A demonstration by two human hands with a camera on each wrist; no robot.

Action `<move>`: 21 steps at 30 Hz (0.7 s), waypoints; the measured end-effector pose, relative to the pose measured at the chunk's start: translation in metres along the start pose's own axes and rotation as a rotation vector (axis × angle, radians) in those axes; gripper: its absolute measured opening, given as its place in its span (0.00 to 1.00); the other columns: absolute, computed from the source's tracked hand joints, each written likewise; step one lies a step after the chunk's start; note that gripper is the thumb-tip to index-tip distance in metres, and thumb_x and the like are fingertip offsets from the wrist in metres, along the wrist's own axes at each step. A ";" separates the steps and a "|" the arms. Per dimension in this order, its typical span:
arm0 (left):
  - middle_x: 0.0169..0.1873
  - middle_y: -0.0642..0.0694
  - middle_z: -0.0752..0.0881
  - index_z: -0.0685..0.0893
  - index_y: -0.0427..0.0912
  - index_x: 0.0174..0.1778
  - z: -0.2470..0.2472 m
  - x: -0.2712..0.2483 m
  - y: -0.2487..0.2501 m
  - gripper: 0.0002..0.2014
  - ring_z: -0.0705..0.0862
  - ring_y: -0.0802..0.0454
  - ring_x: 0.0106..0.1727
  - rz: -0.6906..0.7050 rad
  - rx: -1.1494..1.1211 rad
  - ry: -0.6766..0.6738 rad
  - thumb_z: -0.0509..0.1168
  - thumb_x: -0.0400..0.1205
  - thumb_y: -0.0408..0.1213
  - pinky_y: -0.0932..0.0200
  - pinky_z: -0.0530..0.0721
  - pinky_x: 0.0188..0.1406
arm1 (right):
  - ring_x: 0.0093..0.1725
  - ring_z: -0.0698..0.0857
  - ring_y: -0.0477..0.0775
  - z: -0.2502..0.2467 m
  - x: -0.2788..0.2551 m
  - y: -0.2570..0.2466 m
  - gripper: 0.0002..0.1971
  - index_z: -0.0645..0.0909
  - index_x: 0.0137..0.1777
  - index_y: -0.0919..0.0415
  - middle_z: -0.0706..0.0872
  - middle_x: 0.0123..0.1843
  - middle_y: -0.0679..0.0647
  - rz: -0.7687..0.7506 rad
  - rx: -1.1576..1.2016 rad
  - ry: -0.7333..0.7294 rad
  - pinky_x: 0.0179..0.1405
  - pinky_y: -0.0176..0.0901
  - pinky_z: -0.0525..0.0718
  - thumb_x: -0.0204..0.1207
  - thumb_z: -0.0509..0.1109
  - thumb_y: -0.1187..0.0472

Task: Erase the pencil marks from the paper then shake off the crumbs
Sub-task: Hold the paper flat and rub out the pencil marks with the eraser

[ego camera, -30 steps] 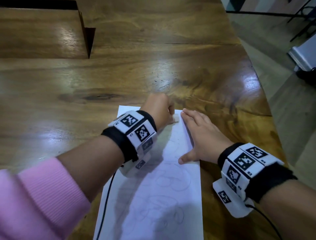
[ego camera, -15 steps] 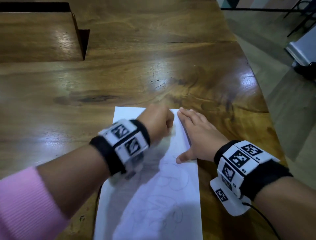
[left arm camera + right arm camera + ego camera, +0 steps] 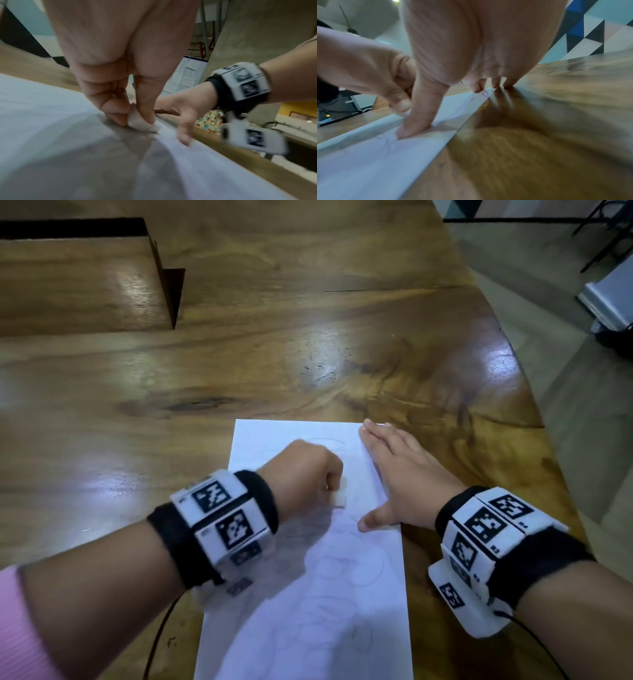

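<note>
My left hand (image 3: pixel 301 470) pinches the eraser (image 3: pixel 140 121) against the paper (image 3: pixel 308 611); my right hand (image 3: pixel 404 477) lies flat, so the paper cannot slide.

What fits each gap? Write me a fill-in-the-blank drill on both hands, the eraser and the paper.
1. The small white eraser is pinched by the ____ hand.
2. The right hand lies ____ on the white sheet of paper, fingers straight.
3. The paper lies on a glossy ____ table.
4. The eraser's lower end touches the ____.

Missing words: left; flat; wooden; paper
</note>
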State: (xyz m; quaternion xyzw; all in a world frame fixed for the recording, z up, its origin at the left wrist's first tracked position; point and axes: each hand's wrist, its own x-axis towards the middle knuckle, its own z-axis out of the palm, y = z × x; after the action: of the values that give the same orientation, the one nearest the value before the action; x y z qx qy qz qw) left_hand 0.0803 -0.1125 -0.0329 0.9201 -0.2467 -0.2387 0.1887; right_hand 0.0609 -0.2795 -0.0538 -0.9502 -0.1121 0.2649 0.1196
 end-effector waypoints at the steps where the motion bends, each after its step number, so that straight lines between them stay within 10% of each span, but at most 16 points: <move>1: 0.39 0.43 0.88 0.85 0.39 0.40 -0.006 0.009 -0.001 0.06 0.77 0.49 0.40 -0.040 -0.002 0.050 0.64 0.72 0.28 0.65 0.63 0.34 | 0.83 0.36 0.47 0.000 0.000 0.000 0.68 0.37 0.84 0.52 0.34 0.84 0.41 -0.002 -0.004 -0.005 0.82 0.44 0.44 0.54 0.80 0.35; 5: 0.38 0.40 0.85 0.83 0.40 0.40 -0.024 0.044 -0.004 0.05 0.82 0.42 0.46 -0.127 0.017 0.219 0.64 0.74 0.26 0.59 0.71 0.38 | 0.82 0.35 0.47 0.000 0.000 0.001 0.68 0.35 0.83 0.53 0.33 0.83 0.40 -0.004 -0.014 -0.010 0.82 0.44 0.43 0.55 0.79 0.34; 10: 0.24 0.56 0.76 0.82 0.43 0.33 -0.007 0.008 -0.004 0.03 0.75 0.50 0.36 -0.017 0.004 -0.067 0.68 0.71 0.32 0.71 0.66 0.28 | 0.83 0.36 0.48 0.000 0.001 0.001 0.68 0.36 0.84 0.52 0.34 0.84 0.41 -0.009 -0.008 -0.007 0.83 0.44 0.44 0.55 0.79 0.35; 15: 0.36 0.43 0.83 0.84 0.35 0.44 -0.023 0.039 -0.004 0.06 0.82 0.42 0.47 -0.164 -0.062 0.209 0.65 0.73 0.28 0.59 0.76 0.42 | 0.83 0.35 0.47 0.001 0.000 0.002 0.68 0.35 0.83 0.52 0.33 0.83 0.40 -0.007 -0.003 -0.008 0.82 0.44 0.43 0.54 0.79 0.34; 21: 0.24 0.57 0.74 0.86 0.38 0.41 -0.010 0.035 -0.005 0.05 0.77 0.53 0.33 -0.155 -0.130 0.172 0.71 0.71 0.34 0.69 0.68 0.27 | 0.83 0.35 0.47 0.002 0.001 0.002 0.68 0.35 0.83 0.51 0.33 0.83 0.40 -0.005 0.010 -0.004 0.82 0.46 0.44 0.54 0.80 0.35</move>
State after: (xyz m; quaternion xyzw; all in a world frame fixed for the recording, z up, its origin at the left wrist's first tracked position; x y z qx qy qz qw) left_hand 0.1138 -0.1251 -0.0391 0.9393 -0.1418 -0.1883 0.2494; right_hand 0.0612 -0.2810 -0.0568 -0.9488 -0.1134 0.2670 0.1247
